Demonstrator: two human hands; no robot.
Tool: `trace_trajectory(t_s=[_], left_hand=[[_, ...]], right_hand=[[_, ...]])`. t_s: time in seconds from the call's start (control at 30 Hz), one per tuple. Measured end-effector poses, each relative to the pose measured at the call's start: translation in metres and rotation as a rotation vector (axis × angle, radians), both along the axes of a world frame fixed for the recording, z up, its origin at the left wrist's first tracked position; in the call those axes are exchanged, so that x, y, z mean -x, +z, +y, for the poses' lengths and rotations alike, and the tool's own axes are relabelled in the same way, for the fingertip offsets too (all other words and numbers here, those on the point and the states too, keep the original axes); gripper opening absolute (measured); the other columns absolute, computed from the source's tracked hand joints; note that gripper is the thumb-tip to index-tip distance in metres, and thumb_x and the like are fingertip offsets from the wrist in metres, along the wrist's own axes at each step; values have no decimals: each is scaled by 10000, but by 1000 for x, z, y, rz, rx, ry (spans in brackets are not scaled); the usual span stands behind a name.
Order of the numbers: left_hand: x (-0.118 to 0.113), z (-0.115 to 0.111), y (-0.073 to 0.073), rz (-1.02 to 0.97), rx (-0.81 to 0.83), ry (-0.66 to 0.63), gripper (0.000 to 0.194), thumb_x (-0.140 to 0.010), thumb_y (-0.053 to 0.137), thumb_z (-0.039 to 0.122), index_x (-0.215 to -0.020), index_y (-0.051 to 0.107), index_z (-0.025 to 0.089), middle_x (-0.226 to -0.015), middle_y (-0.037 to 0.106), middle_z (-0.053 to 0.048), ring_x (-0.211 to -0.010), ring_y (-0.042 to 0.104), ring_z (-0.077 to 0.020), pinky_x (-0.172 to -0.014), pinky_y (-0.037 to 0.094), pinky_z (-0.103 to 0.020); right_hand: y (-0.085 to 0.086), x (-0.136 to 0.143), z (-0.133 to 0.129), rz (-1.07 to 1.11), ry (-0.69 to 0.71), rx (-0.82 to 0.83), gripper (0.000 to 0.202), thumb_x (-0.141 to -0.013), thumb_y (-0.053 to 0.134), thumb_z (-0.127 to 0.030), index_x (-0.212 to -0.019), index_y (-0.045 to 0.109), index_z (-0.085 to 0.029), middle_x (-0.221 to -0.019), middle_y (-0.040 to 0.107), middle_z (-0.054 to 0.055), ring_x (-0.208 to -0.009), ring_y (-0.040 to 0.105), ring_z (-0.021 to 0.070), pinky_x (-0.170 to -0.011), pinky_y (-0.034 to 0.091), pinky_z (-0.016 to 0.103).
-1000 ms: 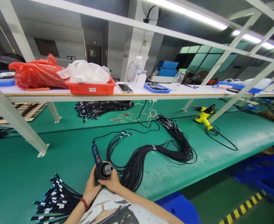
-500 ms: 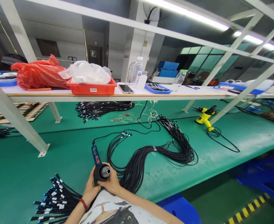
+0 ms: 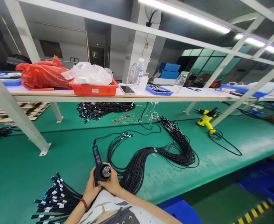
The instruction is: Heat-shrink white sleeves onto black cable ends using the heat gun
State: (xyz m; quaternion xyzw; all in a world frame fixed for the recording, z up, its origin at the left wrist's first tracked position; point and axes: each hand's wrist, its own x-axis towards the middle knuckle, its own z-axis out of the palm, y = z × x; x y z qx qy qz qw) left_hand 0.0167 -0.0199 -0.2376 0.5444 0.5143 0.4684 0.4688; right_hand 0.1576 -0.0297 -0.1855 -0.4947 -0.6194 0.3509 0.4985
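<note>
Between my two hands is a dark blue heat gun [image 3: 102, 172], its metal nozzle pointing up and to the right. My left hand [image 3: 90, 184] is wrapped round the left side of its body, and my right hand [image 3: 112, 183] grips the right side. The handle with a red switch lies away from me on the table, its cord running off behind. A long bundle of black cables [image 3: 134, 168] passes just right of my hands. To the left, cable ends [image 3: 57, 196] with white labels and blue tips fan out. Parts of my fingers are hidden behind the gun.
A yellow heat gun [image 3: 207, 119] lies right on the green table [image 3: 169, 183]. Another cable bundle [image 3: 104, 109] rests under the shelf [image 3: 127, 98]. On that shelf are a red tray [image 3: 95, 88], a phone [image 3: 127, 90], bottles and a blue tray [image 3: 159, 90]. White posts [image 3: 22, 109] hold it up.
The view has shifted very slightly. Both hands keep the same hold on the heat gun, and nothing on the table has visibly moved.
</note>
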Motion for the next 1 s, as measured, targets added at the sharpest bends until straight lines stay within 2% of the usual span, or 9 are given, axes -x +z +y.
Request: trace_trajectory(t_s=[0.1,0.23,0.53,0.7,0.83,1.0], left_hand=[[0,2,-2,-27,-18,9,806,-504,609,90,-1289,443,172,-1316,559,-114,-1270,484,-310,-1121,315,-443],[0,2,-2,-44,33,20,834,-481,626,53,-1286,462,191,-1306,575,-106,-1283,471,-317,-1130,302,-452],[2,2,-7,-63,35,23,850,-468,600,19,-1289,464,192,-1335,554,-105,-1281,474,-317,-1122,315,-450],[2,2,-8,-51,38,27,882,-471,586,26,-1323,418,177,-1359,527,-124,-1300,458,-314,-1127,307,-443],[-1,1,-6,-63,13,21,904,-473,557,14,-1346,400,190,-1356,535,-112,-1301,460,-298,-1131,299,-447],[-6,-1,4,-41,-9,44,896,-426,509,-15,-1298,480,186,-1370,529,-119,-1329,422,-301,-1153,254,-439]], right_hand=[[-5,0,2,22,-3,-10,710,-508,773,-123,-1173,552,-234,-1078,670,12,-998,617,233,-909,480,366],[-9,1,3,15,-6,-20,714,-510,776,-137,-1180,549,-233,-1100,668,23,-1017,618,243,-925,481,380],[-1,6,1,-34,6,-5,726,-501,759,-105,-1176,546,-263,-1112,662,9,-1026,609,244,-930,465,374],[-3,6,2,-39,-1,-18,719,-498,761,-114,-1171,555,-262,-1111,666,11,-1016,615,247,-925,473,377],[-13,3,7,-1,-7,-14,686,-498,776,-131,-1146,575,-230,-1080,678,32,-1004,622,256,-941,474,406],[-39,-3,12,154,-3,125,611,-512,805,-212,-1089,611,-159,-1045,697,91,-982,643,295,-920,499,474]])
